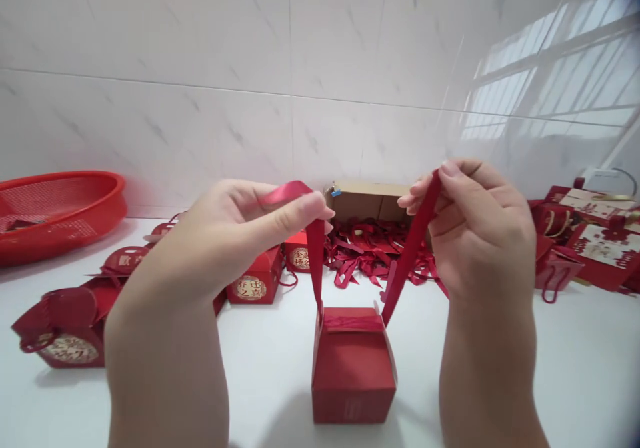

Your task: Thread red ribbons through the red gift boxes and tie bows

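- From where I stand, the small red box (353, 375) sits on the white table (270, 361), right in front of the person, with its roof-shaped top folded up.
- A red ribbon (407, 251) rises from the left and right sides of that box in two lengths, and a crumpled red band (353, 323) lies across the top between them.
- The left hand (245, 228), above the box and to its left, has one length pinched between thumb and fingers; the ribbon's free end loops back over the fingers.
- The right hand (480, 215), above the box and to its right, grips the other length at its tip between thumb and forefinger, and that length runs straight down.
- The two hands are well apart from each other, and both are clear of the box itself.
- Behind the box I can see a heap of red ribbons (367, 251) spilling out of an open cardboard carton (373, 205).
- Left of the box stand gift boxes with gold lettering (255, 281), and farther left a red plastic basket (85, 228).
- Far to its right are red paper bags (605, 248).
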The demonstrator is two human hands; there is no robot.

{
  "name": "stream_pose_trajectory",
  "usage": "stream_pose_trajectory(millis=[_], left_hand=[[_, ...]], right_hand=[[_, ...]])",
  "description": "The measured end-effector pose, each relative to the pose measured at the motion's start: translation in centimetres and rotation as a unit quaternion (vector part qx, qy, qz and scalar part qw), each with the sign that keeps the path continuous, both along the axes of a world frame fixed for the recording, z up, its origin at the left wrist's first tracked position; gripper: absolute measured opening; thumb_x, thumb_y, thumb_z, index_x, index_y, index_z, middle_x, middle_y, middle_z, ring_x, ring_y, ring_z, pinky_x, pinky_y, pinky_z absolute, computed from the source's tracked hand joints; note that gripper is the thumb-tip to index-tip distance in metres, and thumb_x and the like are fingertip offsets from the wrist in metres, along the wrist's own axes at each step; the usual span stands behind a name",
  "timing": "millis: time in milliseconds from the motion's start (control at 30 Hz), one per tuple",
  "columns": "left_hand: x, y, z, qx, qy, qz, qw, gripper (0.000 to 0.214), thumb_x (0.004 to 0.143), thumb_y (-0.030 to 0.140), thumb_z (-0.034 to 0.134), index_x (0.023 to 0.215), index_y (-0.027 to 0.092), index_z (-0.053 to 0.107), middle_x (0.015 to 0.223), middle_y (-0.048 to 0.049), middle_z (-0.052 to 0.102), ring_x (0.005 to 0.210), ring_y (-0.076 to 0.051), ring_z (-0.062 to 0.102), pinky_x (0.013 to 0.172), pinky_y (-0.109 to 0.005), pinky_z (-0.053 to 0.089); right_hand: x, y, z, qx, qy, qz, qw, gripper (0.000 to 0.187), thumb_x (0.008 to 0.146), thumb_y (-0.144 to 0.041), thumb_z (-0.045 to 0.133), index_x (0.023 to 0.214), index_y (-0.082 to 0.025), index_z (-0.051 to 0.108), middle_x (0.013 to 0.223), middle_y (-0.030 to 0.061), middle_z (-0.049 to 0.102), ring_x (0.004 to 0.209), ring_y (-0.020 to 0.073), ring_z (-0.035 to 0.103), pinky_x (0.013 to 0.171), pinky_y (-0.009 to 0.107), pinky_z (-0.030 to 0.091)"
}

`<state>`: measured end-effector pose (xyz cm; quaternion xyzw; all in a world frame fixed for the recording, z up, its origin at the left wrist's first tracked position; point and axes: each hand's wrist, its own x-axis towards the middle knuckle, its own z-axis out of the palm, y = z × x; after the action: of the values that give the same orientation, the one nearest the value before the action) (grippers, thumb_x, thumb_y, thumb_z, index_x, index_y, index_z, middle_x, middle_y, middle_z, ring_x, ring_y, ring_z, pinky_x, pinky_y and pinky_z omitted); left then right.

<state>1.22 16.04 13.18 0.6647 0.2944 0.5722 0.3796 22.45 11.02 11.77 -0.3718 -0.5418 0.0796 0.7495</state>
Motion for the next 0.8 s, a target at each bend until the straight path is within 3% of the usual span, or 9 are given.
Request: stream_pose_trajectory(millis=[133, 333, 433, 533, 700, 800], left_hand=[[-0.3, -1.3, 0.9, 0.033, 0.151, -0.062, 0.986, 0.026, 0.071, 0.041, 0.067, 0.083, 0.019, 0.074, 0.077, -0.0076, 0.071, 0.073, -0.021, 0.066, 0.061, -0.028, 0.052], [1.1, -2.6, 1.4, 0.071, 0.064, 0.012, 0.995, 0.011, 0.067, 0.014, 0.070, 0.076, 0.019, 0.074, 0.072, -0.0008, 0.071, 0.067, -0.016, 0.068, 0.064, -0.025, 0.055], [1.5, -2.2, 1.2, 0.073, 0.035, 0.027, 0.996, 0.027, 0.067, 0.016, 0.070, 0.094, 0.021, 0.069, 0.066, 0.0022, 0.069, 0.063, -0.016, 0.068, 0.061, -0.026, 0.056], [1.4, -1.5, 1.1, 0.063, 0.037, 0.049, 0.996, 0.048, 0.064, 0.022, 0.074, 0.110, 0.025, 0.060, 0.065, 0.0029, 0.069, 0.062, -0.017, 0.068, 0.060, -0.026, 0.056], [1.3, -0.3, 0.9, 0.073, 0.057, 0.113, 0.989, 0.016, 0.064, 0.024, 0.074, 0.080, 0.022, 0.069, 0.076, -0.0013, 0.071, 0.075, -0.020, 0.069, 0.065, -0.026, 0.057], [1.2, 0.1, 0.9, 0.060, 0.035, 0.149, 0.986, 0.011, 0.064, 0.026, 0.075, 0.074, 0.023, 0.071, 0.075, -0.0006, 0.072, 0.080, -0.025, 0.068, 0.063, -0.028, 0.057]], right_hand=[[-0.3, 0.9, -0.2, -0.004, 0.022, -0.014, 1.000, 0.017, 0.082, -0.039, 0.055, 0.077, -0.024, 0.054, 0.079, 0.0000, 0.064, 0.072, 0.0139, 0.063, 0.058, 0.026, 0.049], [-0.3, 1.6, 0.1, 0.025, 0.077, -0.003, 0.997, 0.011, 0.077, -0.029, 0.063, 0.072, -0.023, 0.056, 0.064, -0.0038, 0.056, 0.047, 0.0071, 0.048, 0.041, 0.021, 0.035], [-0.4, 1.6, 0.5, 0.029, 0.087, 0.028, 0.995, 0.011, 0.076, -0.028, 0.065, 0.071, -0.022, 0.056, 0.067, -0.0039, 0.058, 0.042, 0.0050, 0.043, 0.036, 0.020, 0.032], [-0.5, 1.2, 0.6, 0.058, 0.092, 0.041, 0.993, 0.010, 0.078, -0.029, 0.063, 0.074, -0.023, 0.056, 0.074, -0.0038, 0.060, 0.042, 0.0047, 0.047, 0.035, 0.020, 0.035], [-0.1, 1.2, 0.5, 0.080, 0.120, 0.059, 0.988, 0.009, 0.078, -0.026, 0.063, 0.077, -0.022, 0.055, 0.072, -0.0048, 0.056, 0.047, 0.0096, 0.059, 0.036, 0.020, 0.041], [0.3, 1.9, 0.3, 0.054, 0.136, 0.060, 0.987, 0.009, 0.076, -0.026, 0.064, 0.079, -0.023, 0.055, 0.071, -0.0052, 0.054, 0.059, 0.0128, 0.066, 0.040, 0.019, 0.046]])
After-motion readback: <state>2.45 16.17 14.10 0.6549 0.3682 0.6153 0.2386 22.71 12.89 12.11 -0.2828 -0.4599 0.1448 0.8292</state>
